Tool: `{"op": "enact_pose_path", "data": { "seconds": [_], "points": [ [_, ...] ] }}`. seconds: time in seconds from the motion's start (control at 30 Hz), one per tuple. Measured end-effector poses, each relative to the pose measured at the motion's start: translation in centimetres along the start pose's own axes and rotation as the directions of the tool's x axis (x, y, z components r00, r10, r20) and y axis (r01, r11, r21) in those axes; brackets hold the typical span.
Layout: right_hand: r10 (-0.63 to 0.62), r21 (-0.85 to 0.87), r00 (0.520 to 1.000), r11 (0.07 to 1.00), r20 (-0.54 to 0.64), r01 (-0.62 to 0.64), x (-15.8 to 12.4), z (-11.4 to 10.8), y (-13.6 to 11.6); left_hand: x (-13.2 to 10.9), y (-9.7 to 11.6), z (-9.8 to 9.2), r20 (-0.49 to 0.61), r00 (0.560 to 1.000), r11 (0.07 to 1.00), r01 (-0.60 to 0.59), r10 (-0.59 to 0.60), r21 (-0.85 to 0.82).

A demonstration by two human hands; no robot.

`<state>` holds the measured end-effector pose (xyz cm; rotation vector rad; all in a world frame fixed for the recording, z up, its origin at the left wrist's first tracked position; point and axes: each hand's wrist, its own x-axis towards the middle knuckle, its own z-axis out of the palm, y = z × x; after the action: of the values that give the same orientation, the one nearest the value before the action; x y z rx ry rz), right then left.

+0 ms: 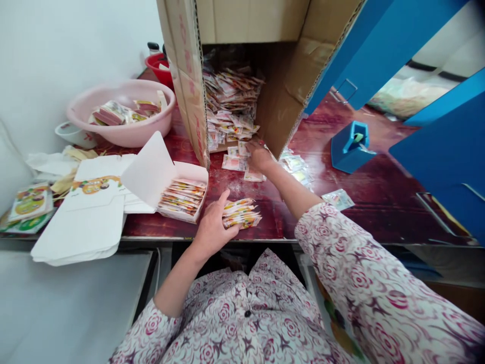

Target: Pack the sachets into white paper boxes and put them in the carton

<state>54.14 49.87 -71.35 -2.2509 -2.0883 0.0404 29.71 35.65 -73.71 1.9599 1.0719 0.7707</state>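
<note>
My left hand is closed around one end of a stack of small sachets standing on edge near the table's front edge. At the mouth of a large cardboard box, my right hand reaches down onto loose sachets, its fingertips partly hidden among them. Inside the box is a big heap of the same sachets. Left of my left hand sits an open white carton, its lid up, with a row of sachets in it.
Flattened white cartons overhang the table's front edge at left. Behind them stand a pink basin holding packets and a white cup. To the right are a blue holder, scattered clear packets and blue panels.
</note>
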Motion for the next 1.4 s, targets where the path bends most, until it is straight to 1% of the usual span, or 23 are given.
{"op": "enact_pose_path", "data": {
  "seconds": [0.13, 0.2, 0.3, 0.37, 0.43, 0.47, 0.53, 0.57, 0.6, 0.67, 0.73, 0.77, 0.83, 0.9, 0.97, 1.0, 1.07, 1.13, 1.2, 1.23, 1.3, 1.37, 1.4],
  "points": [
    [0.018, -0.030, 0.999, 0.999, -0.034, -0.020, 0.9, 0.8, -0.3, 0.0, -0.1, 0.1, 0.011, 1.000, 0.999, 0.019, -0.019, -0.027],
    [0.021, -0.035, 0.999, 0.999, -0.050, -0.023, 0.9, 0.2, -0.4, 0.0, 0.0, 0.1, 0.018, 0.999, 0.999, 0.027, -0.027, -0.030],
    [0.007, 0.020, 0.993, 1.000, -0.115, -0.004, 0.0, -1.4, -0.7, 0.0, 0.2, 0.1, 0.025, 0.999, 0.999, 0.034, -0.033, -0.039],
    [-0.095, 0.097, 0.985, 0.989, -0.141, 0.109, -1.8, -2.6, -1.1, 0.0, 0.2, 0.0, 0.032, 0.999, 0.998, 0.044, -0.043, -0.046],
    [-0.272, 0.229, 0.959, 0.931, -0.081, 0.284, -4.6, -3.3, -1.8, 0.0, 0.3, -0.1, 0.036, 0.998, 0.997, 0.056, -0.054, -0.062],
    [-0.362, 0.321, 0.932, 0.880, -0.027, 0.351, -6.2, -3.4, -2.2, 0.0, 0.3, -0.1, 0.032, 0.998, 0.996, 0.059, -0.057, -0.073],
    [-0.475, 0.500, 0.878, 0.773, 0.049, 0.391, -9.1, -3.1, -2.9, 0.0, 0.2, -0.1, 0.019, 0.998, 0.994, 0.057, -0.056, -0.092],
    [-0.493, 0.559, 0.868, 0.736, 0.058, 0.380, -10.2, -2.8, -3.1, 0.0, 0.2, -0.1, 0.014, 0.999, 0.994, 0.052, -0.051, -0.097],
    [-0.484, 0.596, 0.874, 0.717, 0.052, 0.361, -10.8, -2.4, -3.2, 0.0, 0.2, -0.2, 0.013, 0.999, 0.994, 0.045, -0.044, -0.096],
    [-0.398, 0.621, 0.917, 0.719, -0.001, 0.312, -11.0, -2.0, -3.1, -0.1, 0.2, -0.3, 0.027, 0.999, 0.996, 0.026, -0.024, -0.089],
    [-0.247, 0.623, 0.964, 0.739, -0.101, 0.255, -10.1, -2.3, -2.6, -0.2, 0.4, -0.4, 0.054, 0.999, 0.997, 0.010, -0.005, -0.078],
    [-0.169, 0.618, 0.971, 0.750, -0.166, 0.236, -9.5, -2.7, -2.3, -0.2, 0.4, -0.4, 0.064, 0.998, 0.998, 0.004, 0.000, -0.070],
    [-0.057, 0.604, 0.954, 0.763, -0.294, 0.231, -8.6, -3.7, -2.0, -0.3, 0.5, -0.5, 0.075, 0.997, 0.999, 0.000, 0.004, -0.054],
    [-0.064, 0.592, 0.936, 0.759, -0.346, 0.270, -8.5, -4.4, -2.0, -0.3, 0.5, -0.5, 0.076, 0.997, 0.999, 0.000, 0.003, -0.049],
    [-0.175, 0.607, 0.943, 0.729, -0.282, 0.316, -9.0, -4.2, -2.3, -0.3, 0.3, -0.4, 0.075, 0.997, 0.998, -0.004, 0.008, -0.055],
    [-0.257, 0.627, 0.945, 0.707, -0.202, 0.327, -9.3, -3.7, -2.5, -0.3, 0.2, -0.2, 0.067, 0.998, 0.998, -0.011, 0.015, -0.056],
    [-0.399, 0.675, 0.917, 0.674, -0.009, 0.300, -10.0, -2.4, -3.0, -0.4, -0.1, 0.1, 0.008, 0.999, 0.998, -0.037, 0.037, -0.043],
    [-0.449, 0.708, 0.886, 0.663, 0.116, 0.243, -10.3, -1.2, -3.3, -0.4, -0.4, 0.5, -0.101, 0.992, 0.997, -0.078, 0.078, -0.003],
    [-0.443, 0.733, 0.884, 0.649, 0.148, 0.203, -10.4, -0.5, -3.5, -0.4, -0.5, 0.7, -0.205, 0.970, 0.991, -0.118, 0.128, 0.057],
    [-0.439, 0.744, 0.886, 0.640, 0.149, 0.192, -10.3, -0.3, -3.5, -0.3, -0.5, 0.7, -0.226, 0.963, 0.988, -0.132, 0.147, 0.080],
    [-0.440, 0.763, 0.883, 0.624, 0.163, 0.170, -10.3, -0.3, -3.5, -0.1, -0.4, 0.7, -0.178, 0.974, 0.989, -0.126, 0.139, 0.082],
    [-0.428, 0.794, 0.887, 0.594, 0.173, 0.131, -10.7, -0.8, -3.1, 0.1, -0.2, 0.4, -0.053, 0.996, 0.997, -0.073, 0.074, 0.033],
    [-0.406, 0.819, 0.899, 0.564, 0.164, 0.106, -11.0, -1.1, -2.7, 0.2, 0.0, 0.2, 0.001, 0.999, 0.999, -0.039, 0.039, 0.011]
  ]
}}
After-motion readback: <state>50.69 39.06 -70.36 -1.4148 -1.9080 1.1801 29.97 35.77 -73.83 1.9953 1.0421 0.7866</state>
